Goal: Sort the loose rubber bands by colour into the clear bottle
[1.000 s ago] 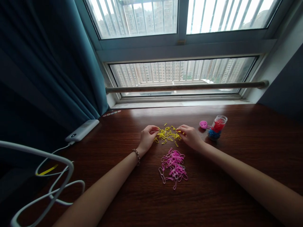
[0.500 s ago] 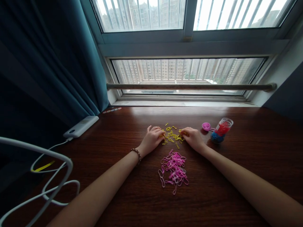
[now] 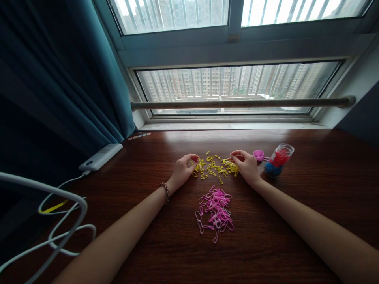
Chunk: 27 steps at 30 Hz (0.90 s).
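Small yellow bulb-shaped pins (image 3: 212, 166) lie in a loose spread on the brown table, thicker at its left and right ends. My left hand (image 3: 184, 169) is at the left end, fingers curved and thumb apart from them, with yellow pins by the tips. At the right end, my right hand (image 3: 246, 165) has its thumb and forefinger slightly parted over the pins. Neither hand visibly holds a pin. Closer to me lies a heap of larger pink bulb-shaped pins (image 3: 218, 209), touched by neither hand.
A clear jar (image 3: 278, 159) with red and blue contents stands tilted to the right, beside a pink scoop (image 3: 258, 155). On the left are a white power bank (image 3: 102, 157) and a looped white cable (image 3: 84, 211). A blue curtain (image 3: 97, 86) hangs by the window.
My hands have moved apart, the left one leftward and the right one slightly rightward and up. More yellow pins show beneath the fingers. The view has shifted slightly.
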### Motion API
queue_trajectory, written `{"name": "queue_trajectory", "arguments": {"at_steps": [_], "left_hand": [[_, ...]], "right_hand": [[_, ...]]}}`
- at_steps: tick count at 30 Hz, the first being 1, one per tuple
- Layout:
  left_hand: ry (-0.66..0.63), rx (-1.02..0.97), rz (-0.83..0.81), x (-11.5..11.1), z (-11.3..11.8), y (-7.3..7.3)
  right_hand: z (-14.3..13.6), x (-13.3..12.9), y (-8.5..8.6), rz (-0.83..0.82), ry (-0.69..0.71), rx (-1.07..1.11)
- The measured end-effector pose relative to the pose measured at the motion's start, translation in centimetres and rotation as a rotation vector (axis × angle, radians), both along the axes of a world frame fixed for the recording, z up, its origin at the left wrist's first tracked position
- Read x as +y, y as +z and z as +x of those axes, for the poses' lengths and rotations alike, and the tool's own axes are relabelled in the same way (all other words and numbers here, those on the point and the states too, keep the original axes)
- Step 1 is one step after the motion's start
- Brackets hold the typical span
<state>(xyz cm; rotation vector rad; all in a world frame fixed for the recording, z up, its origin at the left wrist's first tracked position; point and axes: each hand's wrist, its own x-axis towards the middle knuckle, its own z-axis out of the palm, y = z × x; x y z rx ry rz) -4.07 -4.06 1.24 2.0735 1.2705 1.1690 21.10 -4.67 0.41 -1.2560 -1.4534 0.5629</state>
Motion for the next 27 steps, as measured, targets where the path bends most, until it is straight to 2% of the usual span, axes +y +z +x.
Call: {"name": "queue_trajectory", "arguments": {"at_steps": [7,14,21,27], "left_hand": [[0.048,-0.202,-0.085,0.2,0.1,0.0],[-0.03,-0.306,-0.098,-0.9,1.1,0.5],[-0.153,-0.281,-0.031,-1.4,1.5,0.5],[-0.096,-0.152,0.071,-1.1,1.3,0.3]], "right_hand": [[-0.2,-0.2,0.5,0.024,-0.021,-0.05],[-0.1,-0.1,0.5,0.016,-0.031,-0.089],[-0.1,-0.2,0.7,-0.012,-0.03,-0.094],[-0.1,-0.4,0.8,-0.015,-0.025,-0.107]]}}
